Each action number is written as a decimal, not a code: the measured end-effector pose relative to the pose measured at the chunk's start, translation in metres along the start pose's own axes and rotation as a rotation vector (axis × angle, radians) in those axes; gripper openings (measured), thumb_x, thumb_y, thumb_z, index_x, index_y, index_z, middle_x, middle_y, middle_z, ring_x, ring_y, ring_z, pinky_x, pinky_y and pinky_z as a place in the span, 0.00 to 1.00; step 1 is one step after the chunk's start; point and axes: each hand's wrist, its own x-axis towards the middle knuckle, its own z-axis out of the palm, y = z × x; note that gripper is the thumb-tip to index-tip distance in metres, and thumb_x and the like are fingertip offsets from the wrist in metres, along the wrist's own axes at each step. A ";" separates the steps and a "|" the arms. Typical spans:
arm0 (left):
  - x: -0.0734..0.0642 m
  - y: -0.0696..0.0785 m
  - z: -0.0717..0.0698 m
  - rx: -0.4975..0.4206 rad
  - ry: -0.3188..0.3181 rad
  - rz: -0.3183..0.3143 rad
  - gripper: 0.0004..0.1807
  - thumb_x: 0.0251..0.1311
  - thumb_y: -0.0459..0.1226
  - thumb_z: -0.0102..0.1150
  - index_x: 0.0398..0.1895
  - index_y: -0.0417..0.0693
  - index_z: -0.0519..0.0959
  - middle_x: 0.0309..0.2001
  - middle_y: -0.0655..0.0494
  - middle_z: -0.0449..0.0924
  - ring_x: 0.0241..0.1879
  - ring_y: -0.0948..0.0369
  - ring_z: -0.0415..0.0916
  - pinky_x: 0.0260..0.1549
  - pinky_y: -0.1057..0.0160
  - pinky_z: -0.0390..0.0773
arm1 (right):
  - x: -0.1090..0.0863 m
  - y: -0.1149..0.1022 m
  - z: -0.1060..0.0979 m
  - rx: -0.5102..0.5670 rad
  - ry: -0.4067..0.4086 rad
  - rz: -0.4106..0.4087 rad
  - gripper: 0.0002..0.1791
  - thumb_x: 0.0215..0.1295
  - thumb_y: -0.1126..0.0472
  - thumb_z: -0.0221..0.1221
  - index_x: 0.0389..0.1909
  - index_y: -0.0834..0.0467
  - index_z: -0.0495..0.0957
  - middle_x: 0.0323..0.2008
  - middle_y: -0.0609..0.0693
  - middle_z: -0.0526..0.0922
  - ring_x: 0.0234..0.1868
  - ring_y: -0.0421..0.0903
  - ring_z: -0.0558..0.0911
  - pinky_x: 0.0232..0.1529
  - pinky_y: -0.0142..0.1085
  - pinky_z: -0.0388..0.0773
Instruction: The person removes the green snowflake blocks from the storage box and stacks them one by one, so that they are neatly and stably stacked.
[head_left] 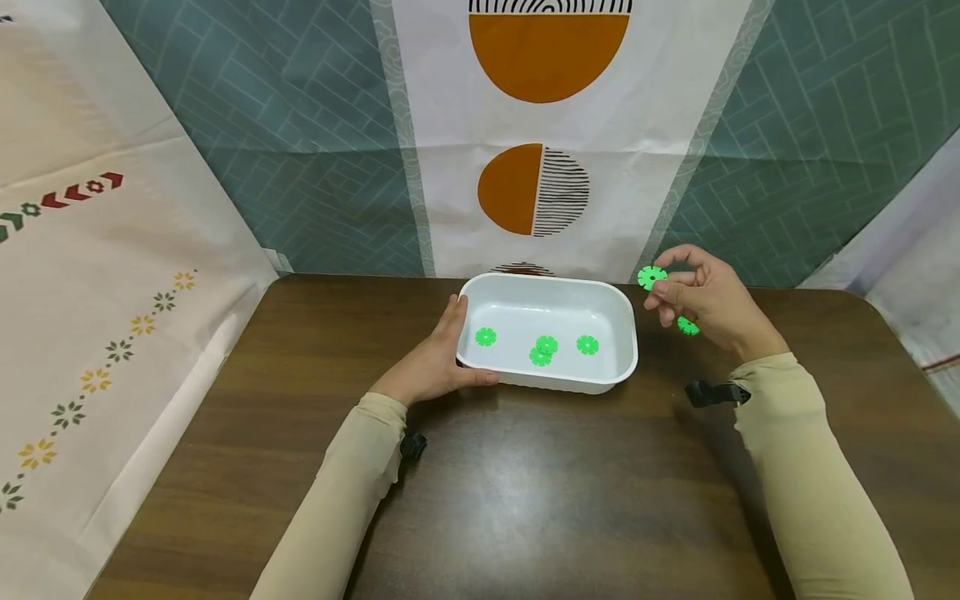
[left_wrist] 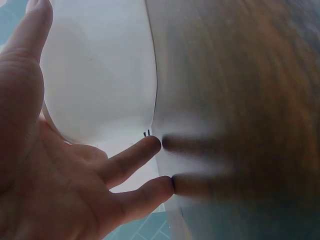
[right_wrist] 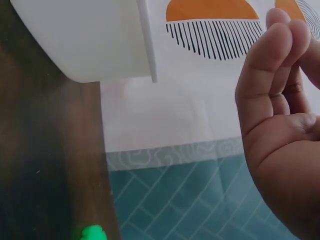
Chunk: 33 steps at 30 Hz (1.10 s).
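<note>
A white rectangular tray (head_left: pixel 555 387) stands on the table with several green notched discs (head_left: pixel 588 345) lying flat inside, two of them overlapping. My left hand (head_left: pixel 442 354) rests against the tray's left end, thumb along its front wall; in the left wrist view its fingers (left_wrist: pixel 135 159) are spread and fairly straight. To the right of the tray, my right hand (head_left: pixel 701 300) pinches one green notched disc (head_left: pixel 651 277) above the table. Another green disc (head_left: pixel 687 326) shows just below that hand, partly covered by it. The right wrist view hides the pinched disc.
The brown wooden table (head_left: pixel 480 500) ends at a patterned cloth backdrop (head_left: pixel 330 192) right behind the tray. At the left hangs a white cloth (head_left: pixel 127 292) with printed motifs. Dark straps (head_left: pixel 716 393) are on the wrists.
</note>
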 end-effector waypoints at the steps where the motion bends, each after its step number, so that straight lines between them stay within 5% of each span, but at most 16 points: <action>1: 0.000 0.000 0.000 -0.001 0.000 0.000 0.73 0.51 0.60 0.74 0.82 0.52 0.28 0.81 0.51 0.21 0.76 0.45 0.46 0.70 0.49 0.57 | -0.002 0.001 -0.003 0.054 -0.015 -0.012 0.13 0.71 0.79 0.53 0.50 0.62 0.69 0.29 0.59 0.87 0.20 0.47 0.81 0.26 0.34 0.80; 6: 0.000 0.002 -0.001 -0.004 0.001 0.003 0.73 0.51 0.60 0.74 0.82 0.51 0.28 0.81 0.48 0.23 0.76 0.45 0.46 0.70 0.48 0.57 | -0.016 0.003 -0.022 0.214 -0.050 -0.065 0.13 0.72 0.82 0.47 0.50 0.66 0.69 0.32 0.62 0.87 0.24 0.48 0.83 0.29 0.36 0.82; 14: -0.001 -0.001 -0.001 -0.004 0.003 -0.002 0.72 0.52 0.60 0.74 0.81 0.52 0.27 0.81 0.49 0.22 0.78 0.49 0.40 0.71 0.50 0.54 | -0.030 0.012 -0.055 0.206 0.021 -0.046 0.13 0.74 0.81 0.45 0.51 0.64 0.71 0.32 0.58 0.86 0.26 0.47 0.81 0.31 0.36 0.81; 23: 0.000 -0.003 0.000 -0.004 0.007 -0.005 0.72 0.52 0.60 0.74 0.82 0.53 0.27 0.81 0.49 0.23 0.77 0.46 0.45 0.69 0.48 0.57 | -0.037 0.031 -0.084 -0.170 0.244 0.204 0.11 0.75 0.71 0.54 0.55 0.61 0.71 0.35 0.53 0.81 0.29 0.45 0.82 0.34 0.36 0.83; 33: 0.004 -0.004 0.003 0.001 0.017 0.005 0.73 0.50 0.61 0.74 0.82 0.53 0.29 0.81 0.47 0.24 0.76 0.43 0.48 0.69 0.46 0.58 | -0.037 0.040 -0.090 -0.422 0.261 0.365 0.18 0.76 0.68 0.54 0.62 0.67 0.65 0.34 0.52 0.83 0.31 0.45 0.83 0.36 0.38 0.84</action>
